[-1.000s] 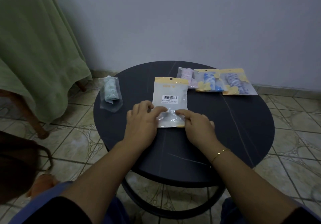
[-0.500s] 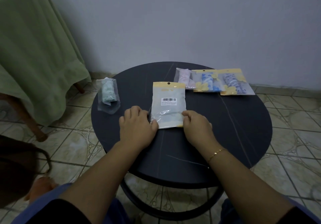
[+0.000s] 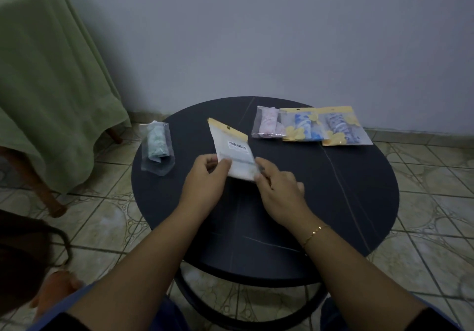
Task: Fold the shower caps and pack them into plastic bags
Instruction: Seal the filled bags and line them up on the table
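Observation:
A plastic bag (image 3: 232,146) with a yellow header and a barcode label is lifted off the round black table (image 3: 346,202) and tilted to the left. My left hand (image 3: 205,179) pinches its lower left edge with thumb and fingers. My right hand (image 3: 275,189) grips its lower right corner. What the bag holds is blurred. A clear bag with a rolled pale-green shower cap (image 3: 156,146) lies at the table's left edge. At the back right lie three packed bags side by side: a pink one (image 3: 266,125), a blue one (image 3: 302,125) and a blue-purple one (image 3: 343,126).
A piece of furniture draped in green cloth (image 3: 51,74) with wooden legs stands to the left. A grey wall rises behind the table. The floor is patterned tile (image 3: 423,241). My knees sit under the table's near edge.
The barcode bag lay flat on the table under both hands; now both hands have lifted it and tilted it left. The view has also shifted.

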